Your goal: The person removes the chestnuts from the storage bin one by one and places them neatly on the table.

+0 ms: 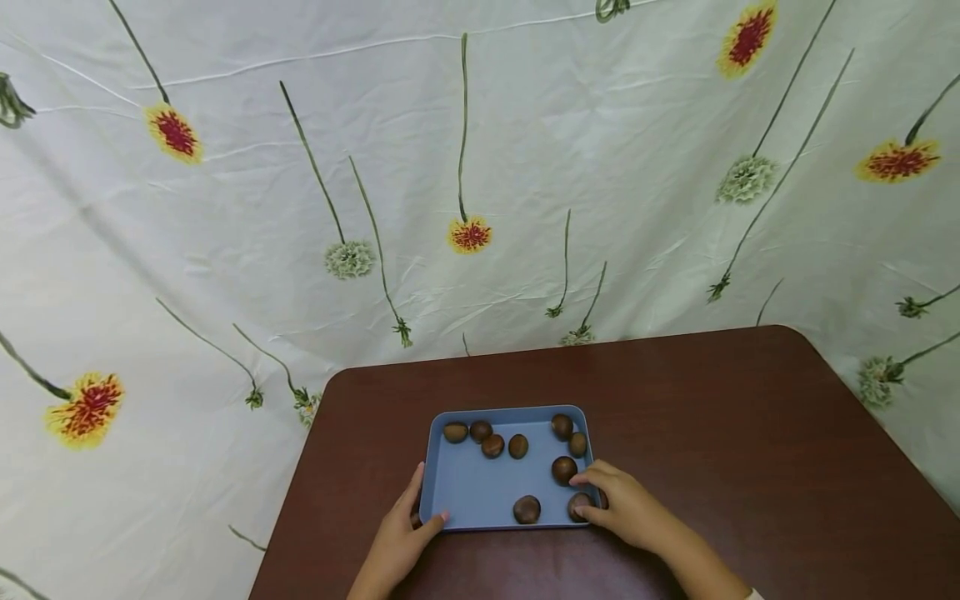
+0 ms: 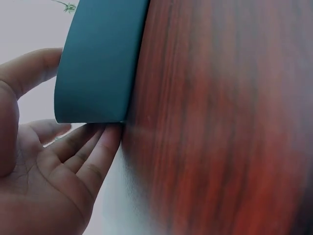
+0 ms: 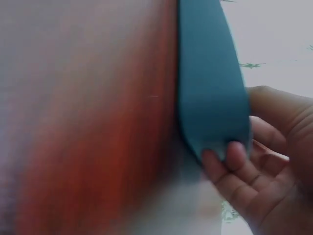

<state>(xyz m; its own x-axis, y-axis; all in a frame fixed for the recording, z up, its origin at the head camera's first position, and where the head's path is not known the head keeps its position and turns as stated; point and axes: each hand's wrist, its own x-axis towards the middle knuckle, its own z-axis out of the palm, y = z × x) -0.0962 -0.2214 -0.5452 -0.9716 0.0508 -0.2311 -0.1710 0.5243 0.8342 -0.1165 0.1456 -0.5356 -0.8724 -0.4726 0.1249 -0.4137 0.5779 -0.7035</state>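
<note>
A shallow blue tray (image 1: 480, 492) lies on the table with several brown chestnuts (image 1: 527, 509) in it. My left hand (image 1: 399, 533) grips the tray's near left corner, its thumb over the rim and fingers along the outer wall. In the left wrist view, fingertips (image 2: 110, 134) meet the tray's lower edge. At the near right corner, my right hand (image 1: 626, 504) holds the tray, thumb and forefinger reaching over the rim beside a chestnut (image 1: 579, 506) and a darker one (image 1: 564, 470). Other right fingertips (image 3: 235, 154) touch the outer wall in the right wrist view.
The dark reddish-brown table (image 1: 712, 433) extends well to the right of the tray and has rounded far corners. Behind it hangs a pale cloth (image 1: 525, 150) printed with flowers. More chestnuts (image 1: 492, 446) sit along the tray's far side.
</note>
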